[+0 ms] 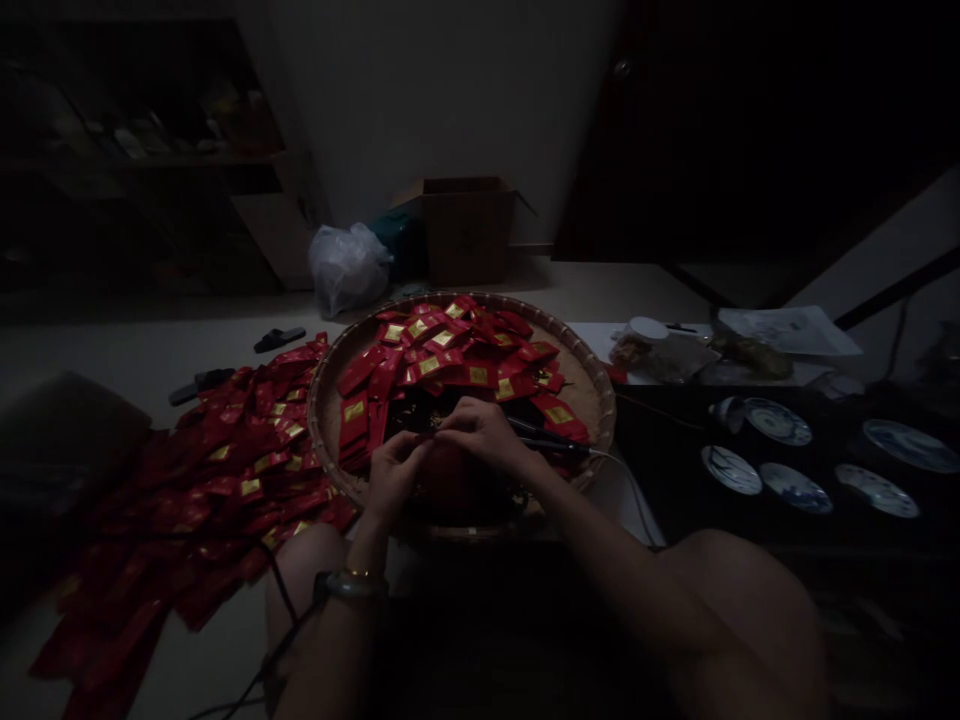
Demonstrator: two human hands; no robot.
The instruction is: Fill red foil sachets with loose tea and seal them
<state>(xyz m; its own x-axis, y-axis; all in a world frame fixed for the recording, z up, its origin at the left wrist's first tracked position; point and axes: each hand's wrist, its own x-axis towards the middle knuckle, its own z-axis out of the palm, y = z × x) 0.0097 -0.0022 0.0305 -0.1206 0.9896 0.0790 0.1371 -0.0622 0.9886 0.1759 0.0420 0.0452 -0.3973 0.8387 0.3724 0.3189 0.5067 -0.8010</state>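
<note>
My left hand (397,470) and my right hand (484,432) meet over the near half of a round woven bamboo tray (606,400). Both sets of fingers are pinched together at the upper edge of a dark red packet (446,475), which hangs beneath them in shadow. Just right of my right hand lies a black two-armed tool (555,440) with a pale cord. Many small red packets (442,340) with gold labels are heaped in the far part of the tray. The dim light hides the finest details at my fingertips.
A large pile of red packets (217,490) spreads over the floor at left, near dark slippers (279,339). Small patterned dishes (778,421) sit on a dark surface at right. Behind are a cardboard box (469,235) and a white plastic bag (349,265).
</note>
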